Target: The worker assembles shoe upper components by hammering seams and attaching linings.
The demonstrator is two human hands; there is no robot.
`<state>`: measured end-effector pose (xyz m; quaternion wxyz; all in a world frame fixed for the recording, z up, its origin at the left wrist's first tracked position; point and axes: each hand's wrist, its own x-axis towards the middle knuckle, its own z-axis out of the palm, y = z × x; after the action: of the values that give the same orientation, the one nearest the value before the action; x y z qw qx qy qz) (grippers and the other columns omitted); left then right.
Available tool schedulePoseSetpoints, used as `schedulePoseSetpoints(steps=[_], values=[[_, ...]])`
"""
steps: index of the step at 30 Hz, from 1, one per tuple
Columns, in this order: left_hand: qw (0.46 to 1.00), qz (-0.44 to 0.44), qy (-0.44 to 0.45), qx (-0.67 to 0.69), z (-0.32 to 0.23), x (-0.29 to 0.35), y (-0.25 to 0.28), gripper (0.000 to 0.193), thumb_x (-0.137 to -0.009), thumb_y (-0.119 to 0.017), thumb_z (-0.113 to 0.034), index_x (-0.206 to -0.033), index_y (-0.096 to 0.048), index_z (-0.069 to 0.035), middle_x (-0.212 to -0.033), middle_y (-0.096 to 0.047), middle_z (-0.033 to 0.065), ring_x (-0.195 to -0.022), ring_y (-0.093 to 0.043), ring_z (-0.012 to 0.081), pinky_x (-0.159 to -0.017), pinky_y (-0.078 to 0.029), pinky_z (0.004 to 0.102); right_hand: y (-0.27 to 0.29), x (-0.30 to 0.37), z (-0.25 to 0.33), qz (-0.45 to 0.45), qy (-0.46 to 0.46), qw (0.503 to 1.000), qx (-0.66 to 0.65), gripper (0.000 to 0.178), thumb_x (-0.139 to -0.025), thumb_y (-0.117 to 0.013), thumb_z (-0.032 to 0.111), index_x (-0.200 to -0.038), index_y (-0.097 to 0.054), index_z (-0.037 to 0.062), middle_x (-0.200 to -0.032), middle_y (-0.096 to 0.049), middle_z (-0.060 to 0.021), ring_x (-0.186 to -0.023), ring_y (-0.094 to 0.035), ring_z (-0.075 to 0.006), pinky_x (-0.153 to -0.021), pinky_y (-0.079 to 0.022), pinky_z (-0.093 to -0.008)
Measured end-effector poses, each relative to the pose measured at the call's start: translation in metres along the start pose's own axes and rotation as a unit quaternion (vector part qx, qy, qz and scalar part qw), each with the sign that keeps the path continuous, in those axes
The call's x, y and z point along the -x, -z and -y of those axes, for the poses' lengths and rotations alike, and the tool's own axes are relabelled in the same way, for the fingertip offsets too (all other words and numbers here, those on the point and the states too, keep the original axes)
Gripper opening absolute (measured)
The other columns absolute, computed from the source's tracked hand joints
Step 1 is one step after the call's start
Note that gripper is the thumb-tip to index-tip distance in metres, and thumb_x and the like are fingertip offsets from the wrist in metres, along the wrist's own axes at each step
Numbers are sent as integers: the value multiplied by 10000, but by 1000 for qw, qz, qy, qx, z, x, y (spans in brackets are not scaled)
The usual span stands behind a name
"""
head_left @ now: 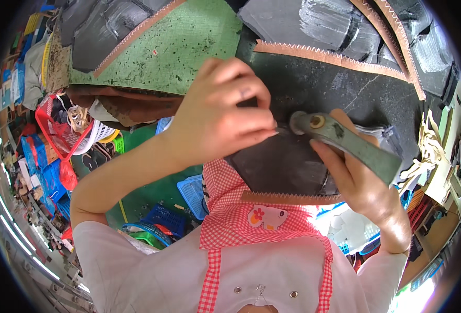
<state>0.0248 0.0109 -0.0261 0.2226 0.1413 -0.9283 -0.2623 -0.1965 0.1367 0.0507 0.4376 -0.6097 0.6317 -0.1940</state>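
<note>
With its fingers curled, my left hand (222,112) pinches at the far edge of a dark, leather-like panel (282,167). Along the panel's near edge runs a brown strip (293,199) with zigzag stitching. My right hand (363,182) is wrapped round a hammer (355,143) with a worn, grey-green body. The hammer's round face (297,122) is at the panel's far edge, just right of my left fingertips; whether it touches is unclear. What lies beneath my left fingers is hidden.
More dark panels with stitched brown strips (334,58) lie on the dark work surface (353,91). At the upper left is a speckled green board (162,57). A red basket (58,128) stands left, and pale strips (426,151) hang at right.
</note>
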Motion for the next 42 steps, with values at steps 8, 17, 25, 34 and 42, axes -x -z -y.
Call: schedulePoseSetpoints(steps=[8, 17, 25, 34, 42], values=[[991, -43, 76, -104, -12, 7, 3, 273, -616, -857, -278, -867, -767, -222, -1012, -619, -28, -1008, -531, 225, -844, -399, 396, -14, 0, 3, 17, 18, 999, 29, 156, -943, -618, -2, -1084, -556, -28, -818, -578, -185, -612, -618, -323, -556, -441, -356], [989, -63, 135, 15, -23, 16, -11, 185, -655, -864, -142, -761, -718, -183, -968, -630, -44, -971, -535, 217, -850, -385, 381, -6, -1, 9, -52, 48, 996, 52, 267, -938, -642, -2, -1193, -570, -33, -759, -631, -177, -614, -647, -321, -575, -483, -332], [992, -83, 58, -75, -26, 15, -14, 193, -681, -836, -209, -814, -700, -181, -951, -630, -58, -956, -552, 216, -845, -382, 402, -6, -7, 11, 48, 44, 992, 112, 118, -944, -604, -1, -1024, -517, 0, -788, -544, -197, -647, -611, -426, -517, -443, -400], [999, 10, -14, 50, -28, 17, -23, 333, -768, -796, -296, -1029, -671, -133, -1107, -593, 43, -1136, -545, 261, -951, -399, 456, 17, 5, 15, -145, 100, 981, 86, 144, -910, -684, 42, -946, -549, 9, -667, -566, -115, -524, -574, -321, -512, -444, -328], [956, -220, 6, 193, 16, -119, 39, 369, -855, -757, -143, -1168, -584, -55, -991, -663, 125, -883, -665, 340, -724, -519, 392, 59, 31, 28, -445, 79, 892, -18, 193, -936, -651, -2, -970, -466, 39, -841, -549, -19, -540, -423, -52, -485, -336, -212]])
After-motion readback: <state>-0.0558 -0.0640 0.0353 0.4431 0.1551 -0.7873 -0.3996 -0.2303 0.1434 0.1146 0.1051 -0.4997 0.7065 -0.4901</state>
